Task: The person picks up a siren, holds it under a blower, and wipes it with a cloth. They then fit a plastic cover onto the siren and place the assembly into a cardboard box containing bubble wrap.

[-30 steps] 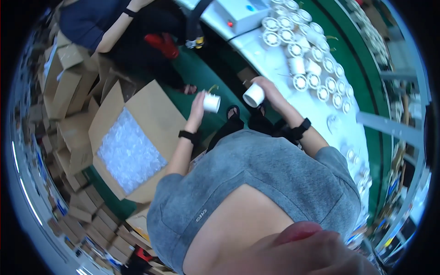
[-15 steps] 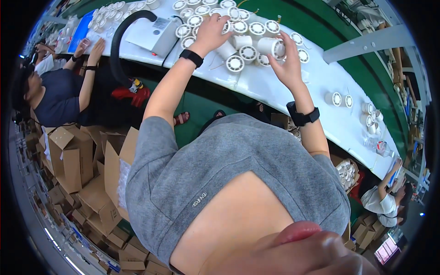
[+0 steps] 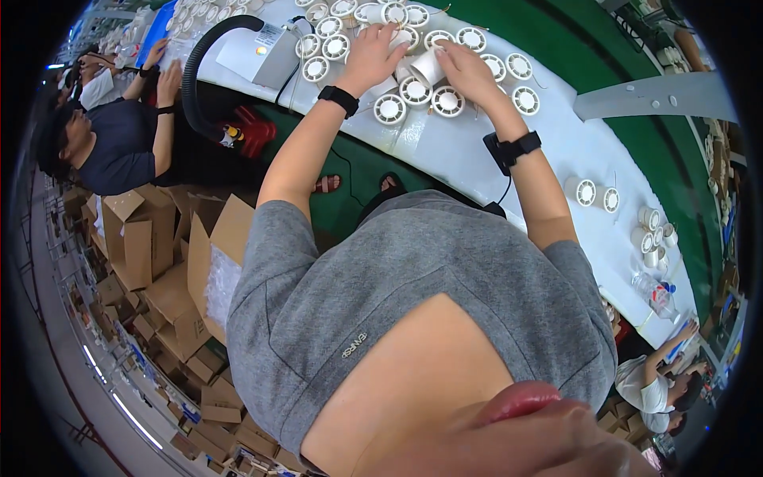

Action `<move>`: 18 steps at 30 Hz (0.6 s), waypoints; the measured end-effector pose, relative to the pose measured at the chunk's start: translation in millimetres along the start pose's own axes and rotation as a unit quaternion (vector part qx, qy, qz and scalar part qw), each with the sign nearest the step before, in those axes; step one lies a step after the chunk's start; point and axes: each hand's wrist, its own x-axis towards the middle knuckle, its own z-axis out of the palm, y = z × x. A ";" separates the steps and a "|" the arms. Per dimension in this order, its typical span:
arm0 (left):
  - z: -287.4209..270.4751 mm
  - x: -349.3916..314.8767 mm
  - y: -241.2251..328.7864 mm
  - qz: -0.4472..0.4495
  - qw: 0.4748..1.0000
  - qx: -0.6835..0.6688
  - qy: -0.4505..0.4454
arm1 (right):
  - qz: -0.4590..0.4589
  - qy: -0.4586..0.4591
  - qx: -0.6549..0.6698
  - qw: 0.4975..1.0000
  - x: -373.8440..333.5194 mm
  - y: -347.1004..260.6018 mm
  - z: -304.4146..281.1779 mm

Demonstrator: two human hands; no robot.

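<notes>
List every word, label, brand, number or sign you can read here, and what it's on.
Grey shirt: short lettering on the chest, wording withheld.
Clear bottle: red-marked label, too small to read.
Light-grey box: small label, too small to read.
Cardboard cartons: marks too blurred to read.
White cylinders: no readable text.

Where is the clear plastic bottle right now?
In the head view, the clear plastic bottle is toward the right end of the white table, just below a small cluster of white cylinders.
</notes>
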 end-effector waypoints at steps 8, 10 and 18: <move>-37.1 -24.9 22.3 -0.015 0.990 -0.067 0.125 | 0.152 0.307 -0.006 0.939 -136.5 54.6 -114.4; -47.5 -32.6 50.1 -0.095 0.968 -0.219 0.074 | 0.194 0.293 -0.180 0.919 -189.6 75.4 -138.6; -57.3 -42.6 140.3 -0.105 0.831 -0.473 -0.274 | 0.259 0.144 -0.450 0.842 -250.2 87.1 -105.9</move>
